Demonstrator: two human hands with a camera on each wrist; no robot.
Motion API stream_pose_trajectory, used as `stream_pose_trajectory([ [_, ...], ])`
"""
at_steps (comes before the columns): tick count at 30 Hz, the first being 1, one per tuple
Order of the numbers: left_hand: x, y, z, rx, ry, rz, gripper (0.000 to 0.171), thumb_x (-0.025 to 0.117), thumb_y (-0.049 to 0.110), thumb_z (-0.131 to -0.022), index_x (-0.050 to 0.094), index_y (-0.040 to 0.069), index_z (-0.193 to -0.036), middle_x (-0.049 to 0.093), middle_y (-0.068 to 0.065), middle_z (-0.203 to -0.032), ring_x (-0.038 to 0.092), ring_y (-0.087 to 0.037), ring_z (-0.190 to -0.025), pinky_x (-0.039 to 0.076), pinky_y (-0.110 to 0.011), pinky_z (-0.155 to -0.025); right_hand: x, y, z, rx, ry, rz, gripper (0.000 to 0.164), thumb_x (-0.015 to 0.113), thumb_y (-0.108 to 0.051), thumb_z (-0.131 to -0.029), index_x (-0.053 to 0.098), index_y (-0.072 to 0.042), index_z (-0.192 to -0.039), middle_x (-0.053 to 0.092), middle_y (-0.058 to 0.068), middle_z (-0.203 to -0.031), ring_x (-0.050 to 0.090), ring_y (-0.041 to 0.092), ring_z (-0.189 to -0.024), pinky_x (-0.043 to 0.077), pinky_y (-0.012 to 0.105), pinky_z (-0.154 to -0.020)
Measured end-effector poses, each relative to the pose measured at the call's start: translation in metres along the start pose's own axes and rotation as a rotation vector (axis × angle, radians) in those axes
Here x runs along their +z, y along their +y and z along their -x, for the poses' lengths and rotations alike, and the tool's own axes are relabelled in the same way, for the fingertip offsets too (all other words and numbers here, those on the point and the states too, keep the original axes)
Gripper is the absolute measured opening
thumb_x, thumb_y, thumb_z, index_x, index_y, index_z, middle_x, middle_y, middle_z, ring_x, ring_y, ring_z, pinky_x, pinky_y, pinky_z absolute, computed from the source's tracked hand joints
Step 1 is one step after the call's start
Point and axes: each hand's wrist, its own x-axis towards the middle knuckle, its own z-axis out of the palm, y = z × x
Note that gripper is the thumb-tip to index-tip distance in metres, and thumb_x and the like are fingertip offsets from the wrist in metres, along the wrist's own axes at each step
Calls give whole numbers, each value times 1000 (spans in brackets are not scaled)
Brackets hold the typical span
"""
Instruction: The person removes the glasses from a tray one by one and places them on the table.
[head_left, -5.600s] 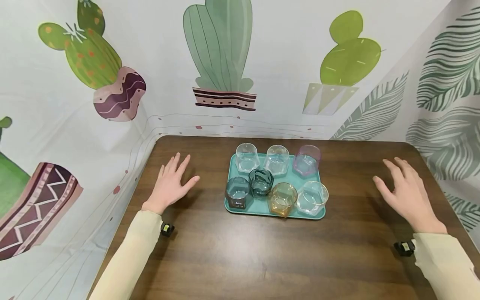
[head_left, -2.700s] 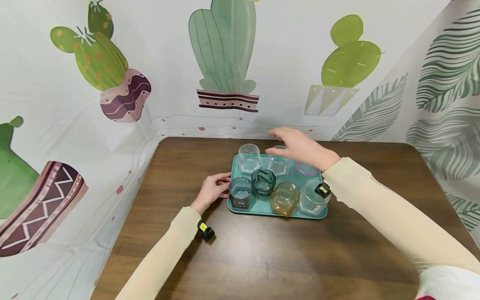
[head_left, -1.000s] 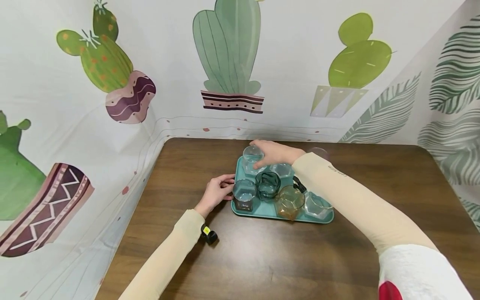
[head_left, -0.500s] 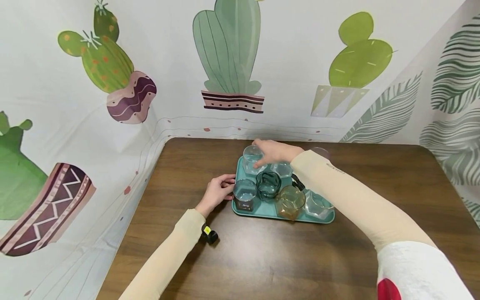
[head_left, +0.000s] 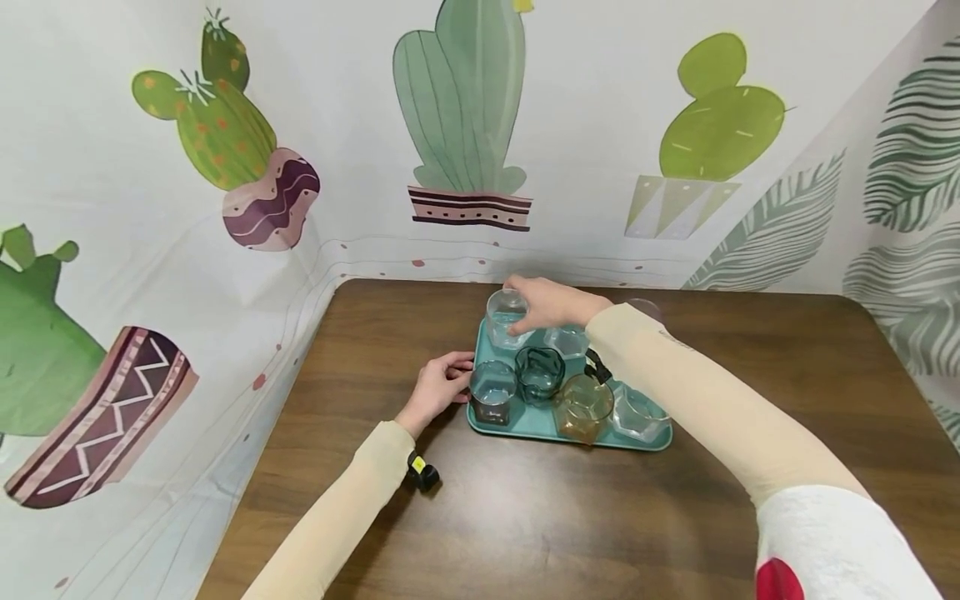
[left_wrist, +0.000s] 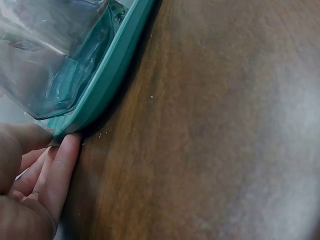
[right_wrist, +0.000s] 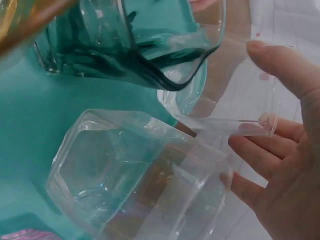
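A teal tray (head_left: 532, 427) carries several drinking glasses. My left hand (head_left: 435, 387) pinches its left rim; in the left wrist view the thumb lies above the tray edge (left_wrist: 107, 90) and the fingertips meet it from the side. At the back left corner, my right hand (head_left: 551, 302) holds a clear glass (head_left: 506, 321), thumb on the near side and fingers round the far side. In the right wrist view that clear glass (right_wrist: 240, 100) sits between thumb and fingers, with another clear glass (right_wrist: 135, 175) close below. Beside the left hand stands a smoky grey glass (head_left: 492, 402).
A dark teal glass (head_left: 540, 375), an amber glass (head_left: 583, 408) and a clear glass (head_left: 637, 414) crowd the tray's front and middle. The right forearm mostly hides a purple-tinted glass (head_left: 645, 308). Behind the wooden table (head_left: 480, 517) hangs a cactus-print cloth (head_left: 360, 150).
Both hands came in from the table's sides: the left to the tray's rim, the right across the tray to the back left glass. Over the last second they barely moved.
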Motion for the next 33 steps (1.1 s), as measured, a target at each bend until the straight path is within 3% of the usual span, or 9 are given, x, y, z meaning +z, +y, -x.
stream_pose_trajectory([
  [10, 2, -3, -1, 33, 17, -10, 35, 71, 5, -99, 69, 5, -133, 71, -14, -115, 69, -17, -88, 66, -33, -63, -12, -2, 20, -48, 86, -98, 77, 79, -32, -93, 40, -4, -153, 50, 18, -153, 56, 36, -131, 49, 53, -109],
  [14, 2, -2, 0, 35, 21, -9, 35, 71, 4, -98, 69, 5, -133, 71, -15, -115, 69, -17, -88, 66, -34, -64, -18, -5, 29, -56, 123, -124, 77, 79, -33, -92, 41, -7, -153, 52, 17, -151, 62, 32, -107, 52, 49, -95],
  [18, 3, -2, 2, 34, 22, -19, 35, 70, 3, -99, 68, 4, -134, 70, -15, -115, 69, -18, -89, 66, -33, -63, -24, -8, 40, -65, 166, -145, 75, 80, -35, -92, 43, -10, -153, 54, 14, -147, 58, 27, -91, 51, 45, -85],
  [21, 4, -2, 2, 33, 22, -25, 35, 69, 3, -99, 68, 4, -134, 70, -15, -115, 69, -19, -90, 66, -32, -63, -29, -8, 45, -75, 198, -159, 75, 80, -37, -91, 44, -13, -152, 54, 10, -149, 60, 29, -113, 52, 48, -97],
  [25, 3, -2, 2, 29, 20, -20, 35, 70, 5, -99, 68, 5, -134, 71, -15, -115, 69, -19, -90, 66, -33, -64, -36, -11, 55, -78, 226, -175, 77, 80, -38, -91, 44, -14, -154, 51, 8, -154, 48, 33, -140, 45, 55, -114],
  [33, 3, -2, 3, 29, 22, -16, 36, 71, 5, -99, 68, 5, -135, 70, -15, -116, 68, -20, -90, 66, -33, -65, -45, -17, 77, -56, 275, -163, 77, 83, -40, -89, 46, -17, -153, 53, 5, -152, 52, 36, -137, 45, 55, -115],
])
